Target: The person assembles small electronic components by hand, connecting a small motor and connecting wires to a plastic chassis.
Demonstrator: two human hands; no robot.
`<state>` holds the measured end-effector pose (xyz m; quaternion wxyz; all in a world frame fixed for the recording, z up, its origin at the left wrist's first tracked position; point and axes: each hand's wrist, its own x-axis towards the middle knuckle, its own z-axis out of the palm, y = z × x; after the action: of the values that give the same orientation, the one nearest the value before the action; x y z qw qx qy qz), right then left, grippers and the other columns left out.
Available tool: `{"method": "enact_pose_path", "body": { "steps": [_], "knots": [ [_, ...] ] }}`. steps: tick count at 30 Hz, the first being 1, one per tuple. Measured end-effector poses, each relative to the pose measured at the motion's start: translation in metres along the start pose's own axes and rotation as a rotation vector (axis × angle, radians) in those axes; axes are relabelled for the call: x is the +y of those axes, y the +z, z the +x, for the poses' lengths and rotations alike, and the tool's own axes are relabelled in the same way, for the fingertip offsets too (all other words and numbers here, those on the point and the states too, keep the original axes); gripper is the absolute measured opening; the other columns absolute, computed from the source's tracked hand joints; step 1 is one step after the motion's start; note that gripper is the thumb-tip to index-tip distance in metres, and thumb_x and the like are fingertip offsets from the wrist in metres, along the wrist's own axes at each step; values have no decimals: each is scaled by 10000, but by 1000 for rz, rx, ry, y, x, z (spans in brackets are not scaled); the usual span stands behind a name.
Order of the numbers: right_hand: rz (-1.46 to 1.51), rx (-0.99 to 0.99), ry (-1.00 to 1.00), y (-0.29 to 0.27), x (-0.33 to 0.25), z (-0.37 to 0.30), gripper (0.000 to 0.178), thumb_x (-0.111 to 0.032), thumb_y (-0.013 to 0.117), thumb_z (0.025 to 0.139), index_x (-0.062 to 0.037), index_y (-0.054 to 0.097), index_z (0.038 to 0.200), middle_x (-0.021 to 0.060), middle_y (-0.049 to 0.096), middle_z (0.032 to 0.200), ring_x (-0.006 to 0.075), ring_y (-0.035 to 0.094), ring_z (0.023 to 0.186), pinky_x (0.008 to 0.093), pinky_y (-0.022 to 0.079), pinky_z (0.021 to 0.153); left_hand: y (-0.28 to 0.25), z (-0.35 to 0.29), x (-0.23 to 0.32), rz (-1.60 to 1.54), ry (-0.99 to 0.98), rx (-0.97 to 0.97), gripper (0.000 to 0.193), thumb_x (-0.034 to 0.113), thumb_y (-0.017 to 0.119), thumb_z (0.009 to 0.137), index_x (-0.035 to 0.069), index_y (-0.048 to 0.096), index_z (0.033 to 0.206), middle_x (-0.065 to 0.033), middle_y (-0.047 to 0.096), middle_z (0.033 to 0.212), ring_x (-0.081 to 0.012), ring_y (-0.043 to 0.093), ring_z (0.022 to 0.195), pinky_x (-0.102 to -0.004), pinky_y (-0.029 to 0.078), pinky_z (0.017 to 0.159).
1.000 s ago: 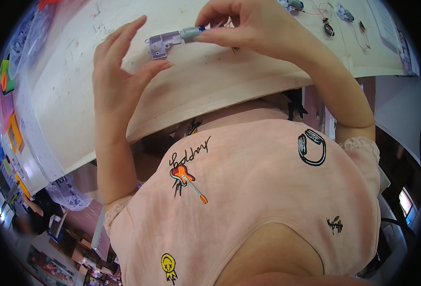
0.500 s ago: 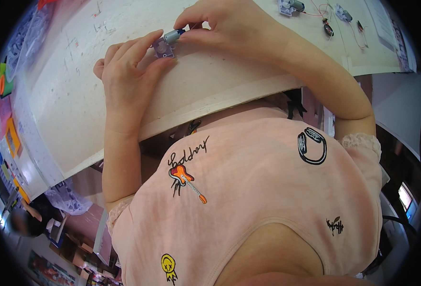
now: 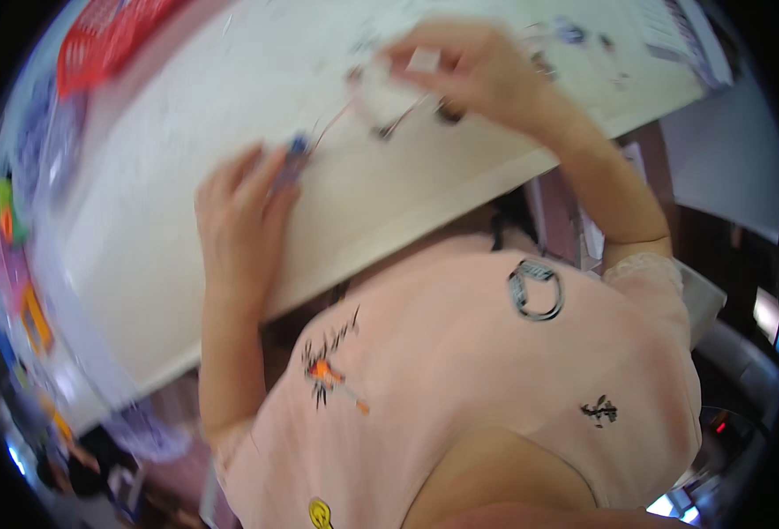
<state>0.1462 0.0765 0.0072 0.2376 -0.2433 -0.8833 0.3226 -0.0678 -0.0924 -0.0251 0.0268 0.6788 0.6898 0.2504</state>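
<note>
My left hand (image 3: 244, 198) has its fingers closed round a small motor (image 3: 298, 146) with a blue end and a pale purple housing, low over the white table. Thin red wires (image 3: 332, 126) run from the motor's end toward small dark parts (image 3: 381, 133) on the tabletop. My right hand (image 3: 486, 75), smeared by motion, is raised to the right of the motor. Its fingers are pinched at a small white piece (image 3: 424, 61), whose kind is too blurred to tell. A round dark part (image 3: 449, 111) lies just below that hand.
On the white table (image 3: 169, 264), another wired motor (image 3: 569, 32) lies at the far right, near a white tray (image 3: 672, 35). A red basket (image 3: 112, 40) and clear plastic bags (image 3: 50, 150) line the left side. Coloured items (image 3: 35, 319) sit along the left edge.
My right hand has left the motor and moved right, with a white piece now showing at its fingers. My left hand still holds the motor, lower in view. Red wires now stretch between the hands.
</note>
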Motion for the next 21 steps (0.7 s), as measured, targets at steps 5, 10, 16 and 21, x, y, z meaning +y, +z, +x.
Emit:
{"method": "enact_pose_path", "body": {
  "steps": [5, 10, 16, 21],
  "knots": [
    [-143, -10, -119, -2, 13, -52, 143, -166, 630, 812, -110, 652, 941, 49, 625, 874, 234, 617, 748, 300, 501, 641, -7, -4, -3, -66, -9, -51, 341, 37, 668, 742, 33, 631, 1081, -159, 619, 1062, -322, 591, 963, -386, 472, 842],
    [-294, 270, 33, -53, 35, -50, 133, -203, 633, 823, -102, 670, 902, 45, 639, 864, 198, 617, 705, 288, 493, 625, -12, 26, -39, -15, 46, -23, 334, 49, 659, 764, 24, 623, 1095, -156, 624, 1067, -314, 597, 970, -373, 476, 836],
    [-455, 569, 355, -147, 122, -51, 220, -245, 633, 823, -99, 691, 977, 47, 674, 901, 169, 617, 690, 270, 485, 631, -1, 71, -52, 20, -68, -24, 371, 71, 647, 793, 37, 592, 1158, -150, 617, 1096, -306, 587, 1004, -357, 447, 882],
    [-574, 433, 436, -162, 179, -25, 356, -321, 638, 798, -121, 647, 1093, 81, 636, 1056, 211, 594, 957, 333, 456, 838, -4, 79, -53, 120, -49, 7, 392, 112, 644, 813, 55, 573, 1194, -156, 531, 1244, -322, 516, 1130, -382, 419, 932]
  ]
}}
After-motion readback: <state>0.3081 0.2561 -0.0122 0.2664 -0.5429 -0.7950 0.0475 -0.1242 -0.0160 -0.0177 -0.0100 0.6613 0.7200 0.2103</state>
